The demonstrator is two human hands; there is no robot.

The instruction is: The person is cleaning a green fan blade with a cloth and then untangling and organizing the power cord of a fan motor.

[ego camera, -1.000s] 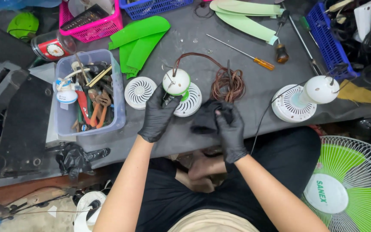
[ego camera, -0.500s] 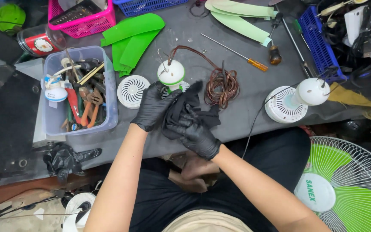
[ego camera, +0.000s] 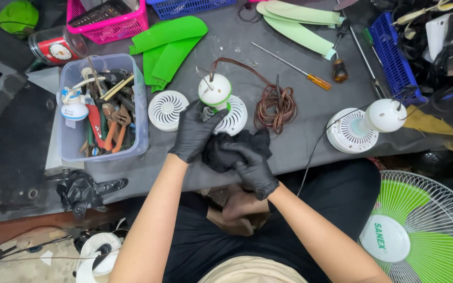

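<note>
A dark grey worktable point(ego camera: 310, 126) is spread beneath both hands. On it, just beyond the left hand point(ego camera: 194, 131), a white fan motor housing point(ego camera: 215, 91) stands on a round vented base point(ego camera: 234, 116), and a brown coiled cord point(ego camera: 276, 105) lies to the right of it, a lead running from the coil up to the housing. The left hand, black-gloved, is held with its fingers spread and part curled against the lower side of the housing; a full grasp cannot be confirmed. The right hand point(ego camera: 252, 165), also gloved, is closed on a crumpled black cloth point(ego camera: 237, 147) bunched between the two hands.

The housing could be tipped off its base if it is pushed sideways while only braced by fingertips, since it stands tall and narrow. The cloth could be snagged on the thin wires point(ego camera: 203, 78) sticking up beside the housing. The lead could be tugged and the coil dragged.

The housing appears glossy white, rounded, with a green ring near its foot.
</note>
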